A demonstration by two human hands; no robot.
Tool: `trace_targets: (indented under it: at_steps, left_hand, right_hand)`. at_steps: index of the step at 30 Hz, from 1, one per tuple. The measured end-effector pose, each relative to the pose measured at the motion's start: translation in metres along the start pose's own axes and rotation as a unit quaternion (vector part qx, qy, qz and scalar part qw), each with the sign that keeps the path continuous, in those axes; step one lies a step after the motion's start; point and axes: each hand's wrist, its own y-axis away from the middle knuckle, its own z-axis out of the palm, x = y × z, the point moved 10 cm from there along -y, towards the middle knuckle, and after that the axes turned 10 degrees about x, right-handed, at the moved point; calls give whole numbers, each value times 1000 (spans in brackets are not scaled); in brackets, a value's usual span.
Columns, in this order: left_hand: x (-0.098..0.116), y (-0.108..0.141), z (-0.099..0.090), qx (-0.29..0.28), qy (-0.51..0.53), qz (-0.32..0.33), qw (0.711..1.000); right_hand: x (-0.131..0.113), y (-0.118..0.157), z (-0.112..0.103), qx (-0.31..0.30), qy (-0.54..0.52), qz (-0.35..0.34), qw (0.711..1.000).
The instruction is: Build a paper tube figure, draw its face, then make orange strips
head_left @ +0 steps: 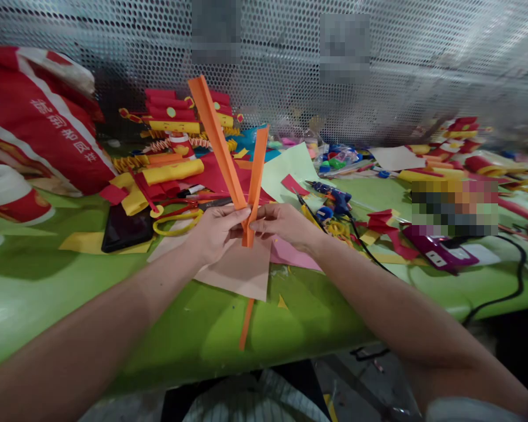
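Two long orange paper strips [220,143] rise in a V above my hands and meet at the bottom. The left one looks creased lengthwise and reaches higher than the right. My left hand [217,231] pinches the strips near their joined lower end, thumb on the front. From the other side my right hand [284,225] grips the same spot, its fingertips closed on the paper. Under the hands lies a pale pinkish sheet [242,275]. A narrow orange paper piece [246,328] lies on the green table [193,346] near its front edge.
Left are a dark phone [127,228], yellow-handled scissors [178,223] and a red bag [48,117]. Right are a blue glue gun [334,196], its cable, and a purple power strip [440,249]. Red-and-yellow paper figures [173,117] stand behind, before a perforated metal wall [273,76].
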Motion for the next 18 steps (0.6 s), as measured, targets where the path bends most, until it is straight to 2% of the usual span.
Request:
trace_targets:
  at_steps: [4,9,12,15,18]
  left_hand:
    - [1,1,1,7,11,-4,1000]
    - [6,-2,-19,94,-4,5,996]
    - [6,-3,-26,123,-37,2,992]
    - [3,-2,-25,132,-42,-14,990]
    - [-2,-1,-20,116,-33,-29,992]
  right_hand:
    - [-2,-2,-4,13,-39,-14,999]
    - [-7,-7,-20,77,-106,-42,991]
    - [-8,-7,-23,96,-147,-46,983]
    - [-10,-6,-20,93,-170,-62,979]
    - [-9,-5,-17,91,-173,-70,978]
